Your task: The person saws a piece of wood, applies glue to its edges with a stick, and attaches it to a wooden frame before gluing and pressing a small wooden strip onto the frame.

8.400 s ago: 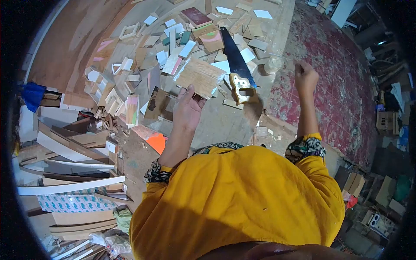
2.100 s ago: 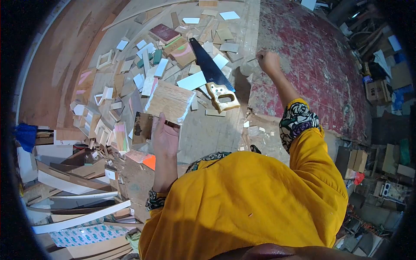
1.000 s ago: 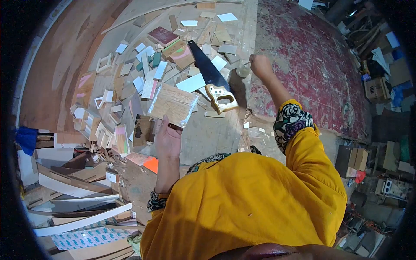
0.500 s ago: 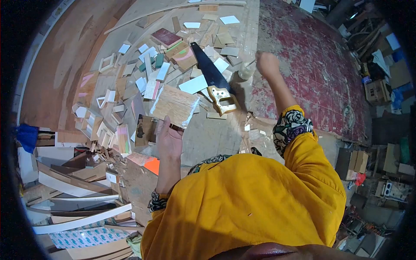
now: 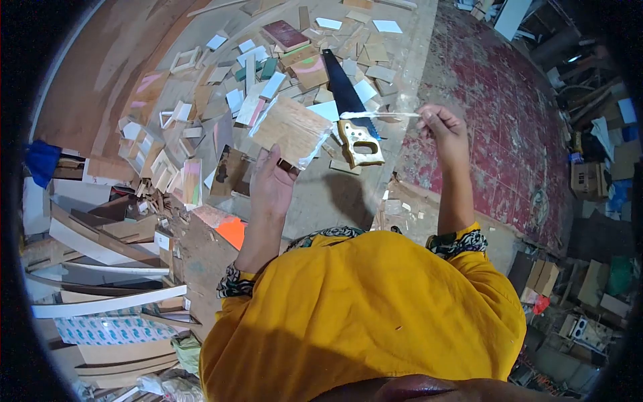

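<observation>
My left hand (image 5: 271, 184) grips a square wooden board (image 5: 293, 127) by its near edge, thumb on top. White paste, like glue, runs along the board's left and right edges. Between the fingertips of my right hand (image 5: 445, 130) is a thin stick (image 5: 392, 114), held level and pointing left. Its far end is coated in the same white stuff and hovers close to the board's right corner. Beneath the stick a handsaw (image 5: 343, 84) with a pale wooden handle lies on the work surface.
Many wood offcuts (image 5: 311, 72) are heaped across the work surface (image 5: 321, 204), with a dark red block (image 5: 286, 35) among them. Small wooden frames (image 5: 184, 60) lie to the left. Curved strips (image 5: 110, 301) are stacked at lower left. A worn red sheet (image 5: 502, 134) spreads to the right.
My right hand has come back from beside a small jar, bringing the white-coated stick left toward the board. My left hand still holds the board, now slightly higher and further right in view.
</observation>
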The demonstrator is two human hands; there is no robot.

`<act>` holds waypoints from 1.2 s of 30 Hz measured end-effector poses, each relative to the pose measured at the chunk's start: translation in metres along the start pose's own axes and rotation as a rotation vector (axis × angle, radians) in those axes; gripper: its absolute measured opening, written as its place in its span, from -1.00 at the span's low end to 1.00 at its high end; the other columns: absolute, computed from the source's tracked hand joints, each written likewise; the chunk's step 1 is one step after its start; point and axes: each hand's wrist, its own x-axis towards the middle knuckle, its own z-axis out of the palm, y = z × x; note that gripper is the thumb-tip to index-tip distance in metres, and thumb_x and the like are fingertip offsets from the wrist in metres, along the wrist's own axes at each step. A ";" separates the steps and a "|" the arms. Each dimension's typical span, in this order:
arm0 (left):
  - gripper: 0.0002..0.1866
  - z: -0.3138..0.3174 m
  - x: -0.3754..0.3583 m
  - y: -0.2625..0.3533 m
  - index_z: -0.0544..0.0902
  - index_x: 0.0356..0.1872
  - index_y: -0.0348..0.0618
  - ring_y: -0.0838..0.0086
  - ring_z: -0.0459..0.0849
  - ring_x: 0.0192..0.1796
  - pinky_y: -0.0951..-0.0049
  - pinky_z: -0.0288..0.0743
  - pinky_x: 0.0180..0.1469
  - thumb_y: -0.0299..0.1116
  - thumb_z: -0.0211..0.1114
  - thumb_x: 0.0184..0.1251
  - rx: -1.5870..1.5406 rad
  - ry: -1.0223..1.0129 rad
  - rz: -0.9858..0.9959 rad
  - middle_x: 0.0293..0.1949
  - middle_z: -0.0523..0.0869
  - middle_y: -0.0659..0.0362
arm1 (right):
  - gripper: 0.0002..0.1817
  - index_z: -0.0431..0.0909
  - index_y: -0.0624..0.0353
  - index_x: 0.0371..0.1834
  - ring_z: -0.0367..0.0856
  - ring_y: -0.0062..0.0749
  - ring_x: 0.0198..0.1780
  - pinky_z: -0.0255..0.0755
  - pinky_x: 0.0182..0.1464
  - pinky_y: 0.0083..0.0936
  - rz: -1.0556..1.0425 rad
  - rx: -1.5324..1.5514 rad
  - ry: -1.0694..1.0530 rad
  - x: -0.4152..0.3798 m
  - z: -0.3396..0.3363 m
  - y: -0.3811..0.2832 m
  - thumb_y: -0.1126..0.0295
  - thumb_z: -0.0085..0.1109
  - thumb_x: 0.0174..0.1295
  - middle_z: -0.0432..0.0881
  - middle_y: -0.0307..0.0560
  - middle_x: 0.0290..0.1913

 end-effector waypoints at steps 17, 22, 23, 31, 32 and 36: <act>-0.63 0.003 -0.005 0.009 0.29 0.11 -0.19 0.40 0.50 0.07 0.37 0.43 0.08 -0.39 0.07 0.30 -0.073 0.051 0.007 0.05 0.47 0.12 | -0.81 0.65 0.25 -0.29 0.45 -0.69 -0.48 0.33 -0.41 -0.76 -0.243 -0.267 -0.095 -0.030 0.019 0.016 0.67 0.09 0.06 0.62 -0.21 -0.44; -0.61 0.002 -0.004 0.008 0.28 0.14 -0.20 0.38 0.48 0.09 0.37 0.42 0.11 -0.41 0.06 0.30 -0.092 0.053 -0.005 0.08 0.45 0.12 | -0.78 0.66 0.20 -0.30 0.55 -0.59 -0.40 0.40 -0.35 -0.71 -0.352 -0.302 -0.023 -0.032 0.019 0.020 0.69 0.12 0.01 0.66 -0.13 -0.38; -0.61 0.003 -0.004 0.008 0.28 0.13 -0.19 0.40 0.49 0.07 0.38 0.44 0.08 -0.40 0.07 0.30 -0.090 0.049 -0.002 0.06 0.47 0.13 | -0.77 0.66 0.19 -0.31 0.60 -0.54 -0.35 0.43 -0.32 -0.68 -0.441 -0.369 -0.005 -0.032 0.019 0.020 0.69 0.13 0.00 0.67 -0.10 -0.35; -0.62 0.005 -0.002 0.006 0.27 0.14 -0.19 0.41 0.49 0.09 0.41 0.47 0.07 -0.43 0.04 0.31 -0.112 0.081 0.016 0.08 0.46 0.13 | -0.82 0.66 0.12 -0.37 0.66 -0.38 -0.28 0.47 -0.30 -0.62 -0.734 -0.595 -0.056 -0.043 0.028 0.010 0.63 0.17 -0.02 0.67 -0.05 -0.31; -0.63 0.007 -0.002 0.007 0.28 0.13 -0.18 0.42 0.49 0.09 0.41 0.47 0.06 -0.42 0.04 0.31 -0.098 0.071 0.026 0.06 0.47 0.14 | -0.83 0.66 0.12 -0.38 0.66 -0.37 -0.29 0.47 -0.32 -0.61 -0.768 -0.606 -0.064 -0.044 0.030 0.009 0.62 0.17 -0.02 0.67 -0.06 -0.31; -0.65 0.006 0.000 0.005 0.29 0.10 -0.17 0.44 0.50 0.06 0.41 0.48 0.03 -0.40 0.05 0.31 -0.095 0.075 0.038 0.03 0.48 0.16 | -0.83 0.67 0.11 -0.39 0.66 -0.42 -0.32 0.45 -0.39 -0.63 -0.953 -0.650 -0.088 -0.049 0.039 0.009 0.60 0.16 -0.03 0.68 -0.11 -0.32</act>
